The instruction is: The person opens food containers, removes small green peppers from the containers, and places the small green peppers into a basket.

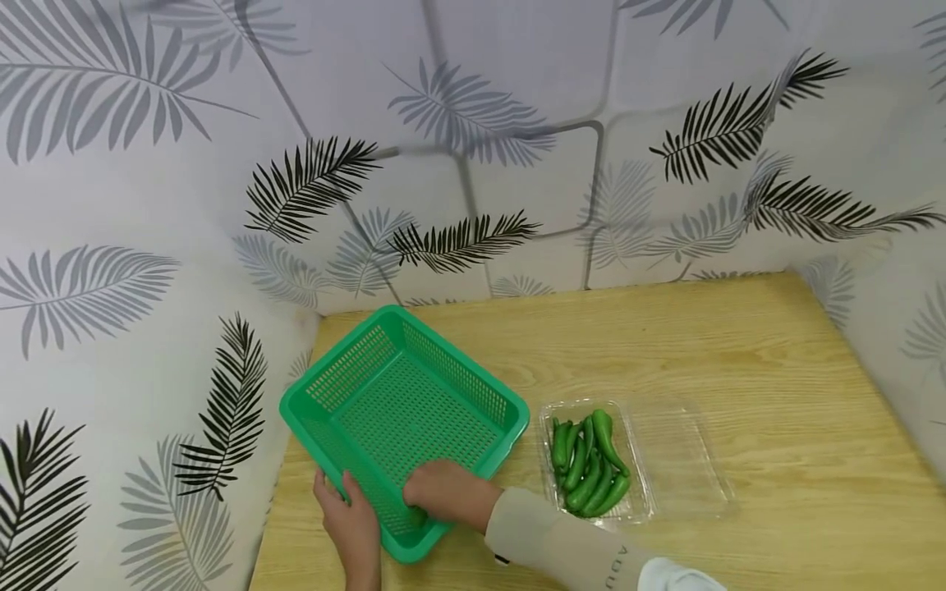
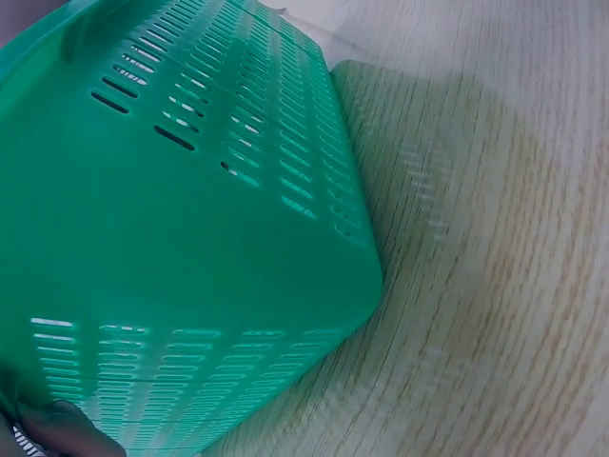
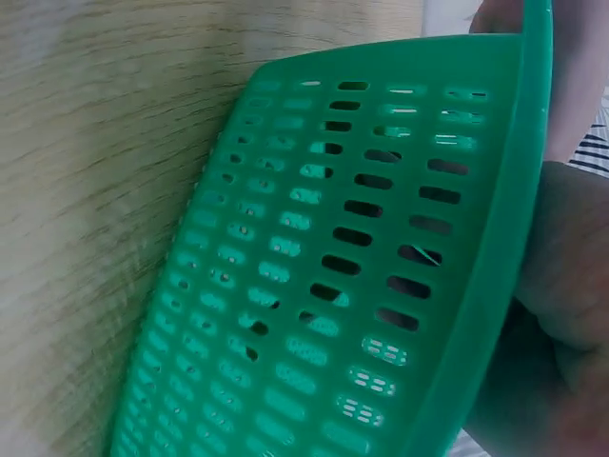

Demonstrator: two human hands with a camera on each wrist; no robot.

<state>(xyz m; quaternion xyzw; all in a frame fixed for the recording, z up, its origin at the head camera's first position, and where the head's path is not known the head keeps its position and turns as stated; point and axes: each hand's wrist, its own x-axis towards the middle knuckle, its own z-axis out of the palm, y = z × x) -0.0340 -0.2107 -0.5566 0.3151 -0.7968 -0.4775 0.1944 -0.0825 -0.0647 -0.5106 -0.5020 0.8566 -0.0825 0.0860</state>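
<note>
In the head view a green plastic basket (image 1: 414, 419) with slotted walls stands on the left part of the table. My left hand (image 1: 353, 525) holds its near left side from outside, the fingertips (image 2: 71, 428) against the slotted wall in the left wrist view. Reaching over the near right rim, my right hand (image 1: 447, 492) is down inside the near corner. A dark green pepper (image 1: 417, 515) shows just below its curled fingers, mostly covered by the hand. To the right, several green peppers (image 1: 590, 468) lie in a clear plastic box (image 1: 637, 460).
The box's clear lid (image 1: 687, 460) lies folded back to the right on the wood-grain table (image 1: 813, 410). A pale cloth with a leaf pattern (image 1: 473, 123) hangs behind the table and along its left and right sides.
</note>
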